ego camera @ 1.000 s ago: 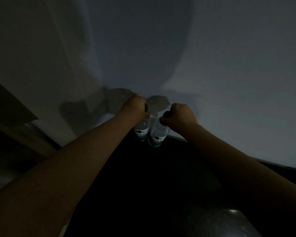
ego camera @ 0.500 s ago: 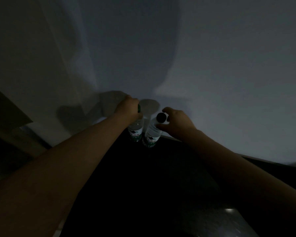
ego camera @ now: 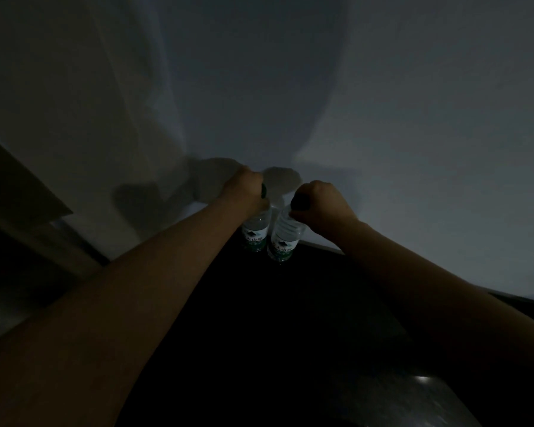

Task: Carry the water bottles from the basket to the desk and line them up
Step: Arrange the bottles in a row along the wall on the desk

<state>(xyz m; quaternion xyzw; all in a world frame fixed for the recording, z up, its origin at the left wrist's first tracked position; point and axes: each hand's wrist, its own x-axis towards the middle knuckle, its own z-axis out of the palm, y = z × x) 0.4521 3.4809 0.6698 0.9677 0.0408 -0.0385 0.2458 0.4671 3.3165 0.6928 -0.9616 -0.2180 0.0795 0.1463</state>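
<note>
At twelve o'clock on the dark desk point(ego camera: 259, 318), two water bottles point(ego camera: 256, 231) stand side by side near the wall point(ego camera: 413, 149). Left hand point(ego camera: 248, 190) and right hand point(ego camera: 325, 204) curl fingers round their tops, likely aligning them.

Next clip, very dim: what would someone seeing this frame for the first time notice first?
Two bare forearms reach into the centre, where the left hand and the right hand each grip the top of a clear water bottle, the left bottle and the right bottle side by side. Behind them a pale wall carries soft shadows. Below lies a dark surface, too dim to show whether the bottles stand on it.
</note>
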